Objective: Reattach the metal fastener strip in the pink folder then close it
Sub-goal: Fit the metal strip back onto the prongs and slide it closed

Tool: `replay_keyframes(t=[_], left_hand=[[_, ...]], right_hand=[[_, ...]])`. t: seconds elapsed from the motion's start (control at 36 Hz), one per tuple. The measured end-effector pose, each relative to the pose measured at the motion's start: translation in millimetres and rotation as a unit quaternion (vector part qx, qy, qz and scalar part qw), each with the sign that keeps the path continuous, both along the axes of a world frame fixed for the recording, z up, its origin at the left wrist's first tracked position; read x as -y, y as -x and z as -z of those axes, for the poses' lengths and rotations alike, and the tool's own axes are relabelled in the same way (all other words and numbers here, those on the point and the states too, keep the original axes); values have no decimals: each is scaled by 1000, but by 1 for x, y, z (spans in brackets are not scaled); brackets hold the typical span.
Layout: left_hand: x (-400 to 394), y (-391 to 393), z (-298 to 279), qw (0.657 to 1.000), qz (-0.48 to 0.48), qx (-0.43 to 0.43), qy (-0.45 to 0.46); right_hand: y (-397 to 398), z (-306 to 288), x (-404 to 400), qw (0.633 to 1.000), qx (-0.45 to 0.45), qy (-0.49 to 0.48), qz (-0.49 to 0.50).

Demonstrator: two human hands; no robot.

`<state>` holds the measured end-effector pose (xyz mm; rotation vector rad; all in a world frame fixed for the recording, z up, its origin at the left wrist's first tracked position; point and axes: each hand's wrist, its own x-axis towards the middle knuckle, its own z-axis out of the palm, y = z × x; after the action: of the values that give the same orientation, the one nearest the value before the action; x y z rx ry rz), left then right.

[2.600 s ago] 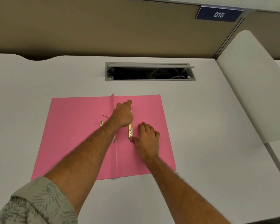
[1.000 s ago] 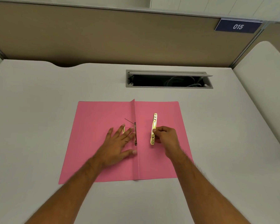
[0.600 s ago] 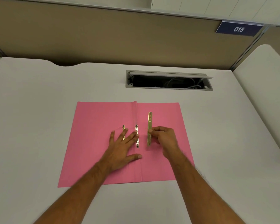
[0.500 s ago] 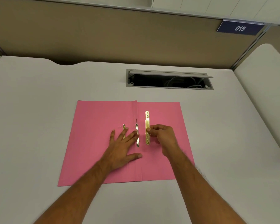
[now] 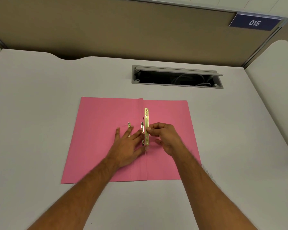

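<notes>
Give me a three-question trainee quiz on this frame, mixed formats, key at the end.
1. True or false: the pink folder lies closed on the desk.
2. Which hand pinches the metal fastener strip? A) left hand B) right hand C) neither
3. Fill in: the left hand lies flat on the folder's ____ leaf.

Key: 1 false, it lies open; 2 B; 3 left.

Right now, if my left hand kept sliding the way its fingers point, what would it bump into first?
Probably the gold metal strip that the right hand pinches: the left hand lies flat on the pink folder, fingers aimed up and right, with the thin prong piece already at its fingertips. Depth is unclear.
</notes>
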<state>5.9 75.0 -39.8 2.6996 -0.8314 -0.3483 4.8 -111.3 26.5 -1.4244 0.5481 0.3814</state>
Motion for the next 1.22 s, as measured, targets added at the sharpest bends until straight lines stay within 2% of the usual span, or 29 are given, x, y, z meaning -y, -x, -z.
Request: replay_keyframes(t=[0.33, 0.86, 1.22], left_hand=[[7, 5, -3, 997, 24, 33, -67], [10, 5, -7, 995, 28, 22, -89], [8, 7, -8, 997, 25, 14, -72]], right_hand=[[4, 5, -1, 1000, 26, -9, -2], [5, 11, -1, 999, 45, -16, 1], [5, 15, -4, 999, 51, -10, 14]])
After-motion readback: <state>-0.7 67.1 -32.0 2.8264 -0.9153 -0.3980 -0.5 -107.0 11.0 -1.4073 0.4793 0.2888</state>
